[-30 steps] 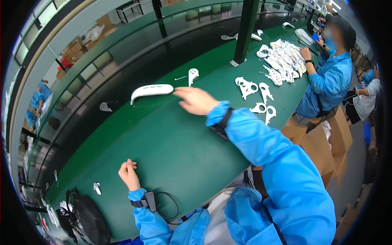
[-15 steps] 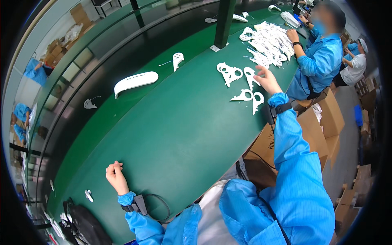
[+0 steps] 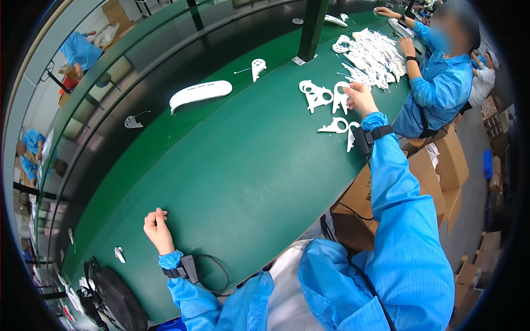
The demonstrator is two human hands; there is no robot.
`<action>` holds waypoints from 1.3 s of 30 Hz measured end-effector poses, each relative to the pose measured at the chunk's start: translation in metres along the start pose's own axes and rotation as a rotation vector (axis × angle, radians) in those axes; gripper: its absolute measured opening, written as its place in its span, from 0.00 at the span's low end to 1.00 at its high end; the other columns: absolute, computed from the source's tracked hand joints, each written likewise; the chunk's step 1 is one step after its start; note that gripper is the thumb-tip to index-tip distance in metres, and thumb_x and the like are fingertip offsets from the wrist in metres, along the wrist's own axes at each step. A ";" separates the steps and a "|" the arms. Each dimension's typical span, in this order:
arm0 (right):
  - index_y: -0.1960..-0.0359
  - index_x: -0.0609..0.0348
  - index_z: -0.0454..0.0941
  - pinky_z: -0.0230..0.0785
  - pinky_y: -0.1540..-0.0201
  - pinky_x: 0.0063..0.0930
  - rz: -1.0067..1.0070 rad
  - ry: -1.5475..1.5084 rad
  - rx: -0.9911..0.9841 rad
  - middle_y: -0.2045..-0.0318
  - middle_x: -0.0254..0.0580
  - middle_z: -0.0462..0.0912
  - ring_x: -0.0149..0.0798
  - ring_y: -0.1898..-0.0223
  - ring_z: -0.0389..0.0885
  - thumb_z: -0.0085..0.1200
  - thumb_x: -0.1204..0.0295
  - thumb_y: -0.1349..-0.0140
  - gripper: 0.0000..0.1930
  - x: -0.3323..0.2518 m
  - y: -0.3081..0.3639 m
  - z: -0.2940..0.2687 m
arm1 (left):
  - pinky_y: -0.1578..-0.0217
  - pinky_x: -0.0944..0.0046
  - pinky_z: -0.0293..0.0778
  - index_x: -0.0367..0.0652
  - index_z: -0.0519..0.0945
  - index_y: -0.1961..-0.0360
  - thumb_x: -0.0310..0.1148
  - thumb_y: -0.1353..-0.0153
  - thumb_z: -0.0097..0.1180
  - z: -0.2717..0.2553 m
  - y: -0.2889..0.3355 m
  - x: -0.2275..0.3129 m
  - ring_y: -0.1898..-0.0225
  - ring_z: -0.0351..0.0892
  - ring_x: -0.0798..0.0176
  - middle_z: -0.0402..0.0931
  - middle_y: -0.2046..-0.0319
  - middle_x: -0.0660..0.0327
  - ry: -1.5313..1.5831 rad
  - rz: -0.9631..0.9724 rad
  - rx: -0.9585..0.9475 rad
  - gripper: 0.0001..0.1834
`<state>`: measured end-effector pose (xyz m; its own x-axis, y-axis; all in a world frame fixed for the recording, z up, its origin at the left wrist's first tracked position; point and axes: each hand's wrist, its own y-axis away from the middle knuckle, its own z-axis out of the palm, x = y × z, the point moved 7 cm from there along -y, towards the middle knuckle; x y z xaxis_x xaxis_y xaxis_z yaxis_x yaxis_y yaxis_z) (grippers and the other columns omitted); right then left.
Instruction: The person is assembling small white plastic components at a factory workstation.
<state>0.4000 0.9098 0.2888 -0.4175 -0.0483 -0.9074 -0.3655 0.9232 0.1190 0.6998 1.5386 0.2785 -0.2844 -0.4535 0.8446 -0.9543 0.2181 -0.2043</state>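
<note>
My right hand (image 3: 361, 100) reaches over the green table, its thumb and fingers closing at the ring end of a flat white plastic part (image 3: 339, 102). That part seems to lie on the table still. Beside it are a few similar white ringed parts (image 3: 316, 97), one partly overlapping another. Nearer to me lies another ringed part (image 3: 334, 126), and one more (image 3: 350, 139) is partly hidden behind my right wrist. My left hand (image 3: 159, 231) rests near the table's left part, fingers loosely curled in, with nothing visible in them.
A heap of white parts (image 3: 375, 58) lies farther back, near a co-worker in blue (image 3: 444, 83). On the darker green strip are a long white curved cover (image 3: 201, 95) and a small white part with a wire (image 3: 258, 69). A black post (image 3: 312, 30) stands behind. A black bag (image 3: 116, 289) sits lower left.
My right hand has moved onto the ring of the white part, and its spread fingers have drawn together. The left hand has hardly moved. The view has shifted slightly; the co-worker's arm reaches farther out.
</note>
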 end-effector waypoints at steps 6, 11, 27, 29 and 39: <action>0.58 0.61 0.74 0.73 0.75 0.24 0.028 -0.128 -0.104 0.67 0.41 0.76 0.34 0.76 0.81 0.57 0.60 0.41 0.17 -0.014 0.020 -0.002 | 0.70 0.64 0.62 0.34 0.77 0.80 0.34 0.36 0.53 0.000 0.000 -0.003 0.72 0.64 0.67 0.70 0.81 0.62 0.013 0.012 -0.002 0.17; 0.58 0.63 0.74 0.74 0.73 0.24 0.047 -0.113 -0.157 0.63 0.44 0.75 0.36 0.75 0.82 0.54 0.59 0.39 0.18 -0.032 0.052 0.003 | 0.70 0.65 0.61 0.35 0.77 0.79 0.33 0.37 0.54 -0.002 0.000 -0.009 0.72 0.64 0.67 0.69 0.81 0.63 0.024 0.005 -0.002 0.16; 0.56 0.70 0.74 0.73 0.78 0.22 -0.003 0.040 -0.205 0.76 0.47 0.82 0.31 0.79 0.81 0.49 0.73 0.41 0.15 -0.029 0.087 0.028 | 0.71 0.66 0.61 0.36 0.78 0.77 0.33 0.37 0.55 -0.019 0.001 -0.029 0.73 0.64 0.68 0.69 0.79 0.63 0.048 0.015 0.002 0.14; 0.54 0.70 0.73 0.73 0.78 0.22 -0.012 0.030 -0.204 0.76 0.47 0.82 0.32 0.79 0.81 0.48 0.73 0.41 0.15 -0.032 0.093 0.032 | 0.71 0.66 0.61 0.36 0.78 0.77 0.33 0.37 0.55 -0.022 0.002 -0.030 0.73 0.64 0.68 0.69 0.79 0.63 0.058 0.018 0.003 0.14; 0.50 0.71 0.73 0.73 0.72 0.22 -0.266 -0.022 -0.475 0.74 0.43 0.82 0.28 0.76 0.80 0.47 0.74 0.42 0.18 -0.114 0.203 0.124 | 0.59 0.66 0.71 0.33 0.79 0.58 0.40 0.31 0.44 0.012 0.026 0.030 0.67 0.76 0.66 0.78 0.71 0.60 0.290 0.093 -0.229 0.19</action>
<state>0.4764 1.1505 0.3665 -0.2436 -0.2439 -0.9387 -0.7940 0.6060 0.0486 0.6653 1.5205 0.2928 -0.3003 -0.1666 0.9392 -0.8709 0.4493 -0.1988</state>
